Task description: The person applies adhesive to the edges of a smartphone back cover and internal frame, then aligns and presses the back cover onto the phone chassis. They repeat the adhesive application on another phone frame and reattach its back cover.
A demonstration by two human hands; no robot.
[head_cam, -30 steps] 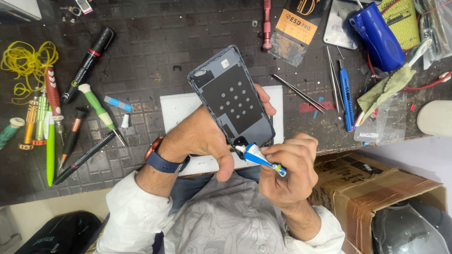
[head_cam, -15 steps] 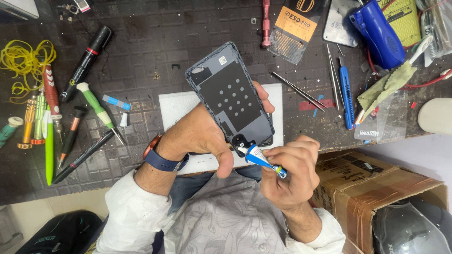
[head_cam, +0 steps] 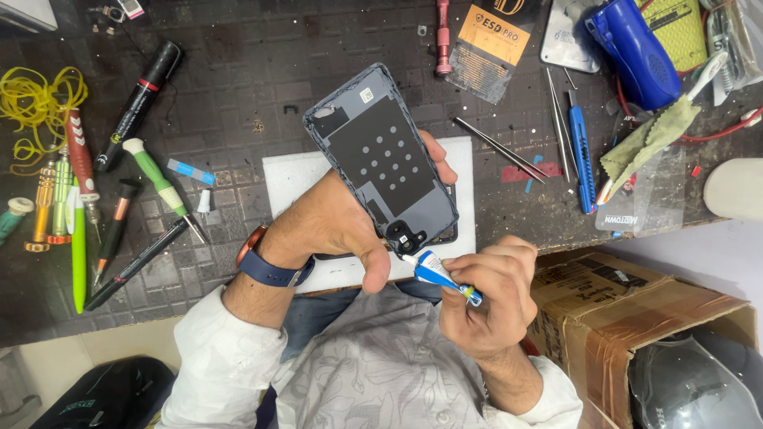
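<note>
At the far left of the dark tabletop (head_cam: 238, 79) lies a bundle of yellow wire (head_cam: 36, 99). Beside it several tools lie in a row: a red-handled screwdriver (head_cam: 79, 159), a bright green pen-like tool (head_cam: 78, 254), a black marker (head_cam: 139, 103) and a screwdriver with a green and white handle (head_cam: 159, 187). A small blue and white piece (head_cam: 191, 171) lies just right of that handle.

Near the middle, a white mat (head_cam: 294, 179) lies on the tabletop at its near edge. Above it the left hand (head_cam: 334, 222), with a blue watch strap (head_cam: 270, 266) on the wrist, is closed around a phone back cover (head_cam: 381, 159). The cover is dark, tilted, and its inner side faces the camera; the fingertips show at its right edge and the thumb presses near its lower corner. So the cover is held in the air over the mat, not lying on it.

Just to the right, the right hand (head_cam: 489, 298) is closed on a small blue and white glue tube (head_cam: 437, 272). The white tip of the tube points at the lower corner of the cover, close to the left thumb; I cannot tell if the tip touches the cover.

Further right on the tabletop lie metal tweezers (head_cam: 499, 149), a blue knife-like tool (head_cam: 582, 163), a greenish cloth (head_cam: 648, 143) and, at the top, a big blue device (head_cam: 632, 52). Below the edge of the tabletop, at the right, stands an open cardboard box (head_cam: 636, 310).
</note>
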